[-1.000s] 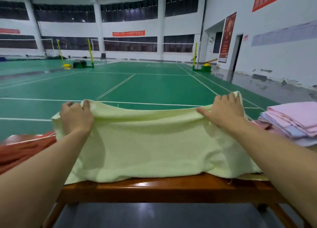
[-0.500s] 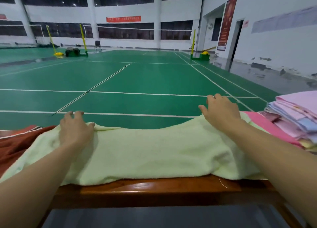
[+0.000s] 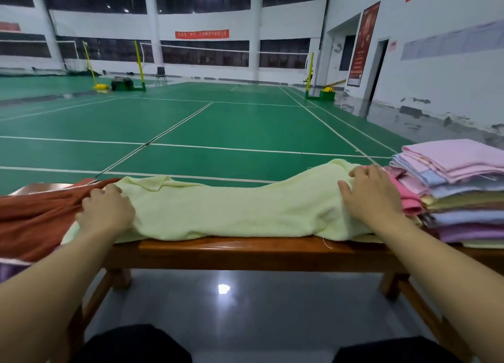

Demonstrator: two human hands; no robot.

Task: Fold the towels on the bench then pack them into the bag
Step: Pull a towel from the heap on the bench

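Note:
A pale yellow towel [image 3: 245, 212] lies doubled lengthwise along the wooden bench [image 3: 245, 252]. My left hand [image 3: 106, 212] rests on its left end with the fingers bent down onto the cloth, right beside a rust-brown cloth [image 3: 35, 220]. Over on the towel's right end, my right hand [image 3: 372, 196] presses down with the fingers spread. Neither hand lifts the towel. No bag is clearly in view.
A stack of folded towels [image 3: 463, 199] in pink, blue, olive and purple stands on the bench's right end, with a bright pink towel [image 3: 407, 197] touching my right hand. Beyond the bench spreads the green court floor [image 3: 218, 128]. Grey floor lies under the bench.
The towel's far edge, held up by both hands a second ago, has been brought down and folded flat. Both hands now lie on the towel's ends, the left one further left.

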